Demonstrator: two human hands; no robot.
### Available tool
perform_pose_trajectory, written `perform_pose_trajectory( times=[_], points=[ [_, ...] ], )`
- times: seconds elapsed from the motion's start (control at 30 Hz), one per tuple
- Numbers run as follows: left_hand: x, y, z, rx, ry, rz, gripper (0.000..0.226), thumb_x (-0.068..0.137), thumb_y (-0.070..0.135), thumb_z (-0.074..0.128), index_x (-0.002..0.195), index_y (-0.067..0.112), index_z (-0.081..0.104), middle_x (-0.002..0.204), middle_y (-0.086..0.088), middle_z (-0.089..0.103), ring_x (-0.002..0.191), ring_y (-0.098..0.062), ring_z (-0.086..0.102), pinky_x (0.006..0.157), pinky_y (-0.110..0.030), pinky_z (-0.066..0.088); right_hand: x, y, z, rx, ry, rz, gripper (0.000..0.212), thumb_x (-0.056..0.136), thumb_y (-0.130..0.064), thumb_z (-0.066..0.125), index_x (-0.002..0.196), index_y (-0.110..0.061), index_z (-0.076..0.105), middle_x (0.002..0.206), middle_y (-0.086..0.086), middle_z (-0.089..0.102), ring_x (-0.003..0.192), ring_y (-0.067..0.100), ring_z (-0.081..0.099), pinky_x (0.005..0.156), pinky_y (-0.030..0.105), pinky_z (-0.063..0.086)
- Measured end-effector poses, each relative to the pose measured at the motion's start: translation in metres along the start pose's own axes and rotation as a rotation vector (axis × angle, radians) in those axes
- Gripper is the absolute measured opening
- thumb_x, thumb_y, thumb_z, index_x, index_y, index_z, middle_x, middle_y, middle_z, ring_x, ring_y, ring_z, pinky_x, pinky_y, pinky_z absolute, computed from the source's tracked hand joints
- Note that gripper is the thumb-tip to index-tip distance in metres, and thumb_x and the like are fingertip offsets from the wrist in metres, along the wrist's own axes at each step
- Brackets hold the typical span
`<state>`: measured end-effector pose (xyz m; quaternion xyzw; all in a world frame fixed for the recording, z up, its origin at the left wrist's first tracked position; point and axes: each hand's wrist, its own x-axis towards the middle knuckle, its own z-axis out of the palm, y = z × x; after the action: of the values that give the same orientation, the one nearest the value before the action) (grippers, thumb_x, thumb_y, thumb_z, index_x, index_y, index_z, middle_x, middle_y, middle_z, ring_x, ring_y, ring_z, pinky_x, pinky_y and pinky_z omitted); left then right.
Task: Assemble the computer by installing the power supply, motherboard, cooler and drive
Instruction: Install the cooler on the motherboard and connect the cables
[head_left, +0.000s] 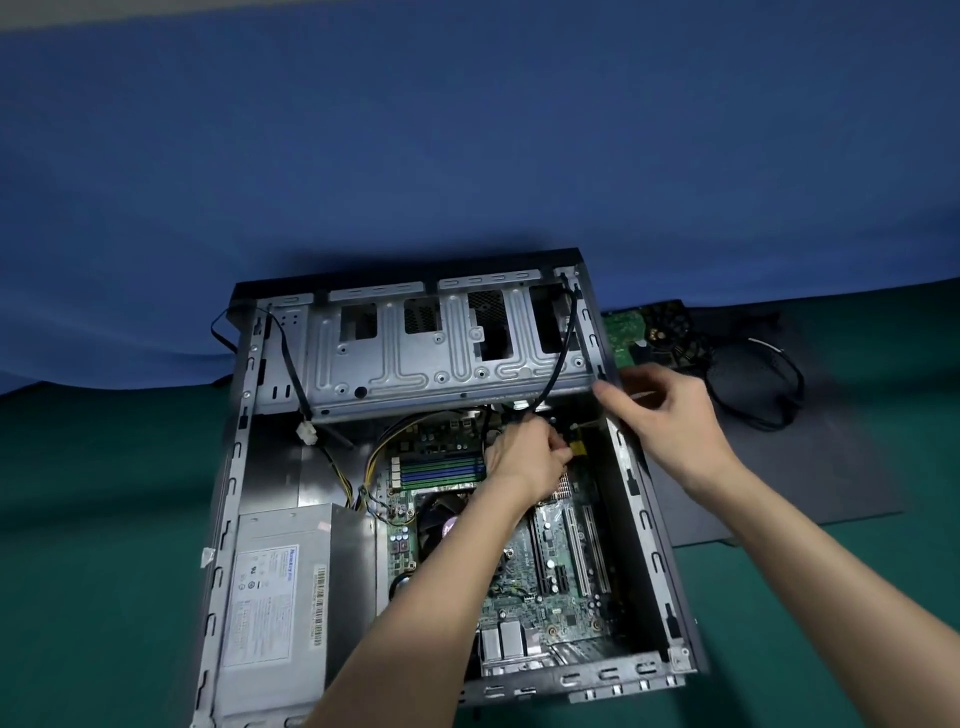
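The open computer case (636, 486) lies flat on the table. The power supply (280, 592) sits in its near left corner, and the green motherboard (545, 597) fills the right half. My left hand (524, 457) reaches in at the board's far edge, its fingers curled and pinching a small connector beside a yellow part (577, 448). My right hand (660, 410) is at the case's right rim by the raised drive cage (441, 358), its fingers curled around a thin light wire. The cooler fan (670, 327) and a drive with a green board (621, 332) lie outside the case.
A black cable (561, 353) hangs from the cage's right end down toward my left hand. A white plug (307, 432) dangles at the cage's left. A coiled black cable (753, 379) lies on a dark mat (779, 483) to the right. A blue cloth backs the green table (104, 519).
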<state>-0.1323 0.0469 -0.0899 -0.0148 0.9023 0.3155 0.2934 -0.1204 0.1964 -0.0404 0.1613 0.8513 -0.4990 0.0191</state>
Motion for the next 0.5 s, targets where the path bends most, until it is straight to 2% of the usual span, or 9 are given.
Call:
perform_pose_trajectory(
  times=[0.07, 0.13, 0.23, 0.33, 0.43, 0.5],
  points=[
    [0.000, -0.001, 0.001, -0.002, 0.027, 0.007, 0.017, 0.089, 0.033, 0.064, 0.102, 0.022, 0.067, 0.096, -0.002, 0.071, 0.093, -0.019, 0.066, 0.089, -0.035, 0.050, 0.003, 0.000, 0.001, 0.029, 0.001, 0.009, 0.039, 0.077, -0.043, 0.075, 0.101, -0.012, 0.070, 0.084, -0.002, 0.072, 0.081, 0.015, 0.068, 0.079, 0.033, 0.055],
    [0.001, -0.002, 0.002, -0.213, -0.019, -0.040, 0.006, 0.087, 0.025, 0.069, 0.091, 0.020, 0.066, 0.086, -0.001, 0.072, 0.076, -0.015, 0.069, 0.080, -0.031, 0.055, 0.006, 0.000, 0.001, 0.056, 0.010, 0.014, 0.036, 0.076, -0.040, 0.077, 0.099, -0.013, 0.071, 0.083, -0.004, 0.072, 0.079, 0.014, 0.068, 0.078, 0.033, 0.055],
    [0.003, -0.002, 0.001, -0.460, -0.090, -0.089, 0.012, 0.088, 0.015, 0.068, 0.078, 0.017, 0.062, 0.072, -0.001, 0.067, 0.056, -0.009, 0.058, 0.067, -0.027, 0.055, 0.007, -0.002, 0.002, 0.096, 0.004, 0.029, 0.030, 0.077, -0.036, 0.078, 0.097, -0.015, 0.071, 0.082, -0.006, 0.072, 0.080, 0.011, 0.068, 0.075, 0.027, 0.053],
    [0.002, -0.001, -0.005, -0.506, -0.105, -0.114, 0.009, 0.090, 0.019, 0.065, 0.088, 0.010, 0.067, 0.068, 0.002, 0.064, 0.050, -0.002, 0.051, 0.055, -0.016, 0.046, 0.004, -0.011, 0.003, 0.046, 0.029, -0.002, 0.024, 0.081, -0.031, 0.076, 0.097, -0.015, 0.069, 0.083, -0.004, 0.070, 0.079, 0.011, 0.066, 0.076, 0.029, 0.052],
    [-0.005, -0.001, -0.014, -0.531, -0.113, -0.076, 0.009, 0.085, 0.007, 0.069, 0.077, 0.010, 0.071, 0.064, -0.001, 0.065, 0.049, -0.001, 0.052, 0.053, -0.013, 0.045, -0.011, -0.026, -0.003, -0.109, 0.160, -0.165, 0.014, 0.085, -0.030, 0.071, 0.088, -0.017, 0.066, 0.076, -0.002, 0.066, 0.069, 0.011, 0.061, 0.067, 0.029, 0.048],
    [-0.014, -0.001, -0.020, -0.559, -0.101, -0.030, 0.012, 0.080, 0.002, 0.072, 0.074, 0.013, 0.074, 0.058, 0.002, 0.065, 0.051, -0.001, 0.056, 0.054, -0.011, 0.045, -0.024, -0.036, -0.009, -0.108, 0.061, -0.204, 0.017, 0.089, -0.030, 0.067, 0.079, -0.017, 0.066, 0.060, -0.003, 0.064, 0.052, 0.013, 0.059, 0.057, 0.028, 0.047]
  ],
)
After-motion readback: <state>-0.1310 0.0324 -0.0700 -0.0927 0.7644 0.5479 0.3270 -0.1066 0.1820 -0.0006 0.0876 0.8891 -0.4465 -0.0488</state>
